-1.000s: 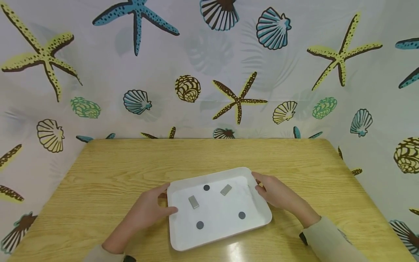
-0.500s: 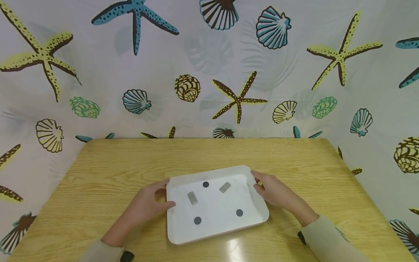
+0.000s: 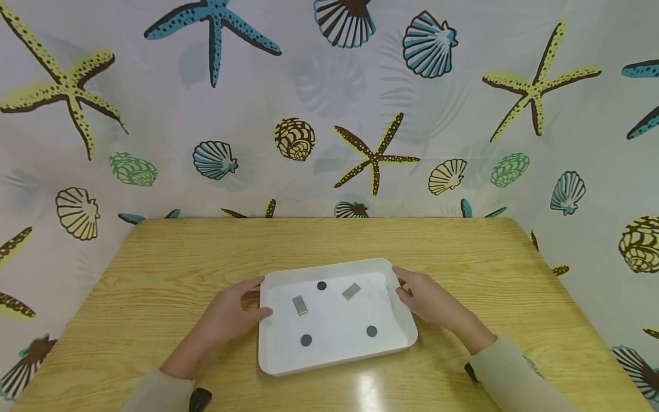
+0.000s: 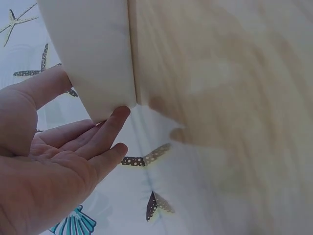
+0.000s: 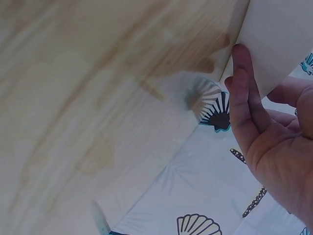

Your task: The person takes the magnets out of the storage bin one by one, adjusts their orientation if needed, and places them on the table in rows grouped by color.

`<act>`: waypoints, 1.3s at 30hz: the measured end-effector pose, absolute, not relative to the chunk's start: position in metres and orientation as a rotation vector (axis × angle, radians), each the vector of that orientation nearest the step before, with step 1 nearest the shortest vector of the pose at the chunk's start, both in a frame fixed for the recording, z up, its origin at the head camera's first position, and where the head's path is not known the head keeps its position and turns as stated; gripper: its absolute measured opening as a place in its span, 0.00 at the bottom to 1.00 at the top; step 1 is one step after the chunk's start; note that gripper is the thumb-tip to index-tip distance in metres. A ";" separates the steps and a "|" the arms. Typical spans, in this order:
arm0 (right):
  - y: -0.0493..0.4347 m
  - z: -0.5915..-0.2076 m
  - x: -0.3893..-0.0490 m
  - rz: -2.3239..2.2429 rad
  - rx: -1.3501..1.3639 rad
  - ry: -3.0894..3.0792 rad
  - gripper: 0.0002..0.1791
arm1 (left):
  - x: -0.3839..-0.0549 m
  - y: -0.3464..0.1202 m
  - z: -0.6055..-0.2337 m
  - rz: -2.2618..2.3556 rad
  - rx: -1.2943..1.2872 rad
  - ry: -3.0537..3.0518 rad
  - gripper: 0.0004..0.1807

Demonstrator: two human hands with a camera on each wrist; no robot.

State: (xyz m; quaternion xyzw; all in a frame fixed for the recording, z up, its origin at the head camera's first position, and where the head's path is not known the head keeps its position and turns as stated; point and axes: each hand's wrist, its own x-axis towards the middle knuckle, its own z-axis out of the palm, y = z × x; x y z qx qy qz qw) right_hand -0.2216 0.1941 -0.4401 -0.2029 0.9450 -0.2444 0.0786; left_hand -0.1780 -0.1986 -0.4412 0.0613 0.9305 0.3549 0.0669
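Observation:
A white rectangular tray (image 3: 337, 323) with rounded corners and low walls sits at a slight slant on the wooden table. In it lie three dark round discs, one near the far wall (image 3: 321, 285) and two nearer the front, plus two small grey rectangular blocks, a left one (image 3: 300, 305) and a right one (image 3: 352, 291). My left hand (image 3: 223, 317) grips the left wall, thumb over the rim. On the right end, my right hand (image 3: 427, 294) holds the wall near the far corner. Both wrist views show fingertips low on the tray's outer wall (image 4: 93, 54), close to the tabletop.
Pale wood tabletop (image 3: 206, 246) surrounds the tray on all sides. Behind and beside the table hangs a white curtain (image 3: 319, 189) printed with starfish and shells. A dark band (image 3: 199, 399) shows at the left sleeve.
The tray has slid a little away from me and to the left, turning slightly straighter. Both hands have moved along with it, keeping their hold. The discs and blocks have travelled with the tray.

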 end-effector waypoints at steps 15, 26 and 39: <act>0.187 -0.441 -0.227 -0.784 -0.579 2.823 0.29 | -0.194 -0.206 -0.444 1.145 0.173 2.757 0.37; 0.178 -0.439 -0.230 -0.776 -0.535 2.812 0.30 | -0.207 -0.214 -0.447 1.240 0.170 2.683 0.37; 0.170 -0.438 -0.234 -0.774 -0.489 2.806 0.30 | -0.213 -0.216 -0.445 1.247 0.141 2.666 0.37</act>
